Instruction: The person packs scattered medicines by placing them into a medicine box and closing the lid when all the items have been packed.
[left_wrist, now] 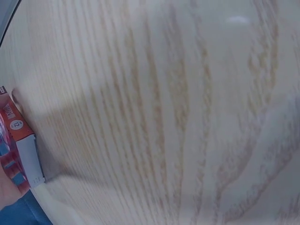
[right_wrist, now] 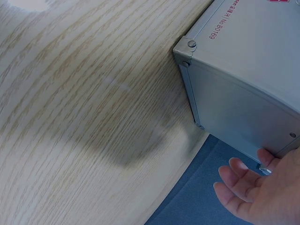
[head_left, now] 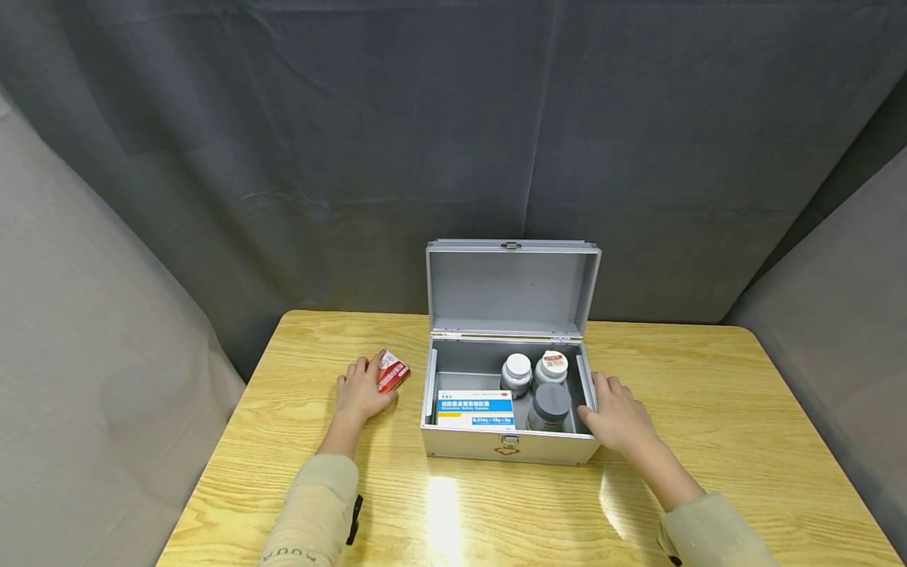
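Observation:
My left hand point(head_left: 363, 390) grips a small red-and-white medicine box point(head_left: 393, 372) at the table's left. In the left wrist view, fingers point(left_wrist: 8, 185) show beside the box's point(left_wrist: 30, 159) white end. An aluminium first-aid case point(head_left: 453, 446) stands with its lid raised. My right hand point(head_left: 623, 417) holds the case's right wall, thumb over the rim and fingers outside; in the right wrist view, one finger touches the side panel while the others bend loosely away from it. Inside the case are a blue-and-white medicine box point(head_left: 475, 409), two white-capped bottles point(head_left: 518, 374) and a grey-lidded bottle point(head_left: 550, 405).
The case's open lid point(head_left: 513, 291) leans back near a dark curtain point(head_left: 397, 157) behind the table. A wooden tabletop point(head_left: 708, 409) extends on both sides of the case. Pale cloth panels point(head_left: 92, 354) flank the table.

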`<move>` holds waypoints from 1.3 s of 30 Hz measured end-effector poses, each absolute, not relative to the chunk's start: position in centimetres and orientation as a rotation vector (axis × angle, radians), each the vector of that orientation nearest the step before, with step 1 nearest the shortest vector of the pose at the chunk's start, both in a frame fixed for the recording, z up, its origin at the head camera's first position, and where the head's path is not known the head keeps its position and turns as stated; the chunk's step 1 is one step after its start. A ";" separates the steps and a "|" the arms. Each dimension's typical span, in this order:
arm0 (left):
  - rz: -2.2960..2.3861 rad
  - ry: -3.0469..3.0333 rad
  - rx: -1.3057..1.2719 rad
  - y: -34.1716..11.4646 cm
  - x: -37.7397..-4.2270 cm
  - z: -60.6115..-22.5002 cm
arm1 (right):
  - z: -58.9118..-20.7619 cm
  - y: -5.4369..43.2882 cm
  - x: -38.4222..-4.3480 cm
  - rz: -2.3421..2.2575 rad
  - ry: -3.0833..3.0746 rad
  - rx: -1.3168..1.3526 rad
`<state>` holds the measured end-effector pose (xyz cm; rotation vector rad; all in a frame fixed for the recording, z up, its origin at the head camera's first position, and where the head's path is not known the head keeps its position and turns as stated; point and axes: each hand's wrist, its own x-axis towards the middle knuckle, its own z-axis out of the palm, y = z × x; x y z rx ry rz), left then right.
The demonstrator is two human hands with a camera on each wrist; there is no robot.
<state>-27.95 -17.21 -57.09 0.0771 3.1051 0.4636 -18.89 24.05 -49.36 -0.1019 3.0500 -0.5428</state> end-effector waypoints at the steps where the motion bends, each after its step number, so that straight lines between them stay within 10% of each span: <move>1: 0.463 3.103 0.073 -17.2 -28.0 -57.1 | -49.4 24.0 -18.9 -0.543 3.050 -0.101; 39: 0.581 3.178 0.123 -17.5 -27.9 -55.2 | -49.4 24.1 -18.9 -0.538 3.034 -0.104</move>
